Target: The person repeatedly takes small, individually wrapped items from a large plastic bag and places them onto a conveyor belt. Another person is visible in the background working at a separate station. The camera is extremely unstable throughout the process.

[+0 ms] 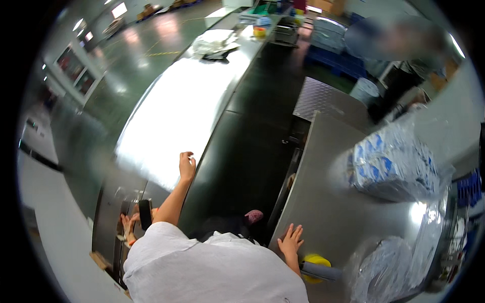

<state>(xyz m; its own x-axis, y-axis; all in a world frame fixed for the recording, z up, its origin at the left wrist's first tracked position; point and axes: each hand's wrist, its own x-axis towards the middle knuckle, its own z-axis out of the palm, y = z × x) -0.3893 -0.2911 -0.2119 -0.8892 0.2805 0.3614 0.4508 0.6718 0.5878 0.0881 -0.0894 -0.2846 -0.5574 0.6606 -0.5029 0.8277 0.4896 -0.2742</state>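
My left hand (187, 164) is at the right edge of a long, brightly shining table (166, 121). Its fingers are loosely bent, and I see nothing between them. Whether they touch the surface cannot be told. On the grey metal table (323, 192) to the right, my right hand (291, 243) lies flat near the edge with its fingers spread. Just beside that wrist sits a yellow roll (317, 263), possibly tape, with a grey cylinder (322, 271) across it.
A clear bag of blue-and-white packages (394, 164) stands on the right table, with crumpled clear plastic (386, 270) nearer me. Another person's hands (129, 225) are at the lower left near a black device (145, 214). Beyond the right table stands another person (404, 83).
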